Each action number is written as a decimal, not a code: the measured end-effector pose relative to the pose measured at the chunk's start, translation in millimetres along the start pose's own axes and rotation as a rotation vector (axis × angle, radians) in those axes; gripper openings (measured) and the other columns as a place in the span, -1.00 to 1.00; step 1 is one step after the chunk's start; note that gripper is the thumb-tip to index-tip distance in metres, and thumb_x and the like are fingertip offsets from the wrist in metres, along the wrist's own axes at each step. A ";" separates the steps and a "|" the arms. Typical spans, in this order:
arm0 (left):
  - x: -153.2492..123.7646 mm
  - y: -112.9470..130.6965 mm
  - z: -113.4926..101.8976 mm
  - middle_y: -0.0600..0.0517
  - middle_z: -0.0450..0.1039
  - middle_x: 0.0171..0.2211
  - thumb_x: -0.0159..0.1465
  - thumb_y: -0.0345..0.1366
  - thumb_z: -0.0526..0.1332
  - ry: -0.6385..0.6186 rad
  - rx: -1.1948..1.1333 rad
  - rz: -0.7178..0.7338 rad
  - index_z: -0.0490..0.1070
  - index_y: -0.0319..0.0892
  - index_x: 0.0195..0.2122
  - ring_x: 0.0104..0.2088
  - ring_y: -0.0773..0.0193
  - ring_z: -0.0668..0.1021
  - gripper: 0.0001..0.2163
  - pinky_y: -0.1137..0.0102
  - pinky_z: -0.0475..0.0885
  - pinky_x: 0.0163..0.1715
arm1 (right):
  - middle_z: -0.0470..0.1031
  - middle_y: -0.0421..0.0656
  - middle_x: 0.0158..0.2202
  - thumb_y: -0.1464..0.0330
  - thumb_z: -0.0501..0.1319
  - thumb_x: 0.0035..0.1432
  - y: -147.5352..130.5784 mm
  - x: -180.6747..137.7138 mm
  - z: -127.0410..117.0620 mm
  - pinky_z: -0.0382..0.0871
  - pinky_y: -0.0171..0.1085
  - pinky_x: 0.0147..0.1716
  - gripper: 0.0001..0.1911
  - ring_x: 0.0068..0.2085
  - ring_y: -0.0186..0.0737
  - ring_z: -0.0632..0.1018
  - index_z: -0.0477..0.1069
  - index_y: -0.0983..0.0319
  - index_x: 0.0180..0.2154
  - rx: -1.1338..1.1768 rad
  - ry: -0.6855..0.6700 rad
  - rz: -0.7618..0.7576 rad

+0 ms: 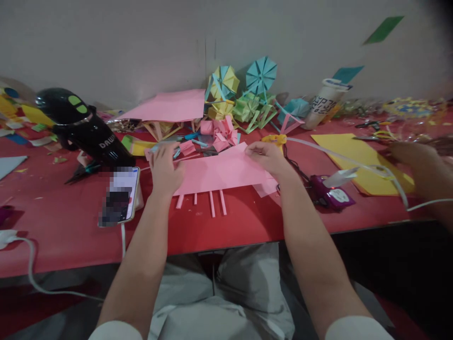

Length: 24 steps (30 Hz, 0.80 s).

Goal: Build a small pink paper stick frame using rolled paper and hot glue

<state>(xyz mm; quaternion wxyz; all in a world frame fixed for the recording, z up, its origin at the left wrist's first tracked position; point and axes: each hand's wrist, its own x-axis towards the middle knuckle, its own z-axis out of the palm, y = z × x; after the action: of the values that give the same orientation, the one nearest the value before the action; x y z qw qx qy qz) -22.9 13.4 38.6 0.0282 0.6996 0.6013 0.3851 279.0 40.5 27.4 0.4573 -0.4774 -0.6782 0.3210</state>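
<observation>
A rectangular pink paper sheet (215,172) is held between my two hands above the red table. My right hand (264,158) pinches its upper right corner between thumb and fingers. At the sheet's left end, my left hand (166,169) grips the edge with bent fingers, partly hiding it. Several narrow pink paper strips (213,205) stick out from below the sheet's near edge. Another pink paper piece (266,187) shows under the right end. Just behind the sheet lie folded pink paper pieces (221,133).
Folded paper umbrellas (261,75) stand against the wall, beside a large pink sheet (170,106). On the left are a black bottle (90,130) and a phone (122,193). A purple device (331,192), yellow paper (368,165) and another person's hand (421,160) are at right.
</observation>
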 end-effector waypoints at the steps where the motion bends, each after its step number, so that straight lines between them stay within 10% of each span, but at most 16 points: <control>1: -1.7 7.4 -1.2 0.03 0.44 0.14 0.21 -0.41 0.12 -0.032 0.030 0.046 0.40 -0.01 0.06 0.22 0.00 0.38 -0.61 -0.03 -0.11 0.36 | 0.50 -0.15 -0.40 0.15 0.29 0.02 -1.2 -0.3 0.5 0.37 -0.19 -0.22 -0.76 -0.32 -0.22 0.47 0.45 0.20 -0.43 0.004 -0.006 0.001; 6: -3.4 24.4 -1.4 0.02 0.60 -0.12 0.31 -0.23 0.12 -0.095 0.141 0.154 0.53 -0.03 -0.25 0.06 -0.01 0.51 -0.82 -0.11 -0.24 0.32 | 0.48 -0.17 -0.41 0.17 0.30 0.00 -3.1 -1.4 0.5 0.34 -0.24 -0.31 -0.77 -0.36 -0.27 0.44 0.45 0.21 -0.42 0.038 -0.022 0.064; 13: 0.7 17.5 -1.5 -0.01 0.63 -0.29 0.33 -0.28 0.07 -0.330 0.186 0.164 0.55 -0.09 -0.23 -0.23 0.07 0.59 -0.77 0.17 0.33 -0.01 | 0.56 -0.14 -0.42 0.30 0.28 -0.03 0.3 -3.1 -3.6 0.39 -0.24 -0.34 -0.86 -0.37 -0.23 0.51 0.55 0.23 -0.44 -0.064 -0.068 0.254; 24: -0.3 29.9 -0.4 0.01 0.64 -0.27 0.30 -0.36 0.06 -0.403 0.213 0.180 0.52 -0.11 -0.28 -0.22 0.10 0.60 -0.78 0.16 0.27 -0.07 | 0.64 -0.07 -0.13 0.41 0.25 0.09 -10.7 -9.2 34.2 0.42 -0.11 -0.02 -0.76 -0.08 -0.04 0.60 0.62 0.19 -0.20 -0.434 -0.174 -0.052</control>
<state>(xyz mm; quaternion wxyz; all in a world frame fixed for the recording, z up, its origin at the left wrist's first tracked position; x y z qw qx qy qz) 1.4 4.8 53.8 0.0393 0.8120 0.5561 0.1728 244.7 28.3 21.0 0.2920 -0.5173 -0.7803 0.1955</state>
